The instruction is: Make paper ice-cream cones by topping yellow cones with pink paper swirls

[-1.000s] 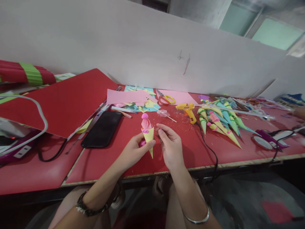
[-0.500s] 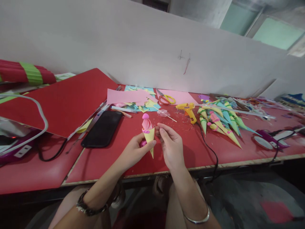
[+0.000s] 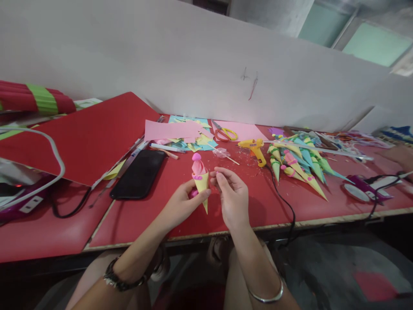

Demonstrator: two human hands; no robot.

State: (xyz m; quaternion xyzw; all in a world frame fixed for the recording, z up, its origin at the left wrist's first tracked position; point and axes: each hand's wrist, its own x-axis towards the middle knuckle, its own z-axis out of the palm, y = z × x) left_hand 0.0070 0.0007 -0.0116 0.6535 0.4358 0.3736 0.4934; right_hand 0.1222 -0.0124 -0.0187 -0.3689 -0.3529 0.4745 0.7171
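Head: left hand [image 3: 183, 200] has its grip closed on the yellow cone [image 3: 202, 183], tip down, pink swirl and ball on top, above the tabletop [image 3: 261, 193] near its front edge. Right hand [image 3: 235, 202] just beside it, thumb near fingertips; can't tell if that grip is closed on anything. Glue gun [image 3: 257, 150] and cone pile [image 3: 297, 151] to the right, phone [image 3: 138, 176] left.

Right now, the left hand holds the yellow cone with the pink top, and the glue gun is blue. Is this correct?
Not fully: the glue gun is yellow, as the head view shows. The left hand does hold the yellow cone with the pink top.
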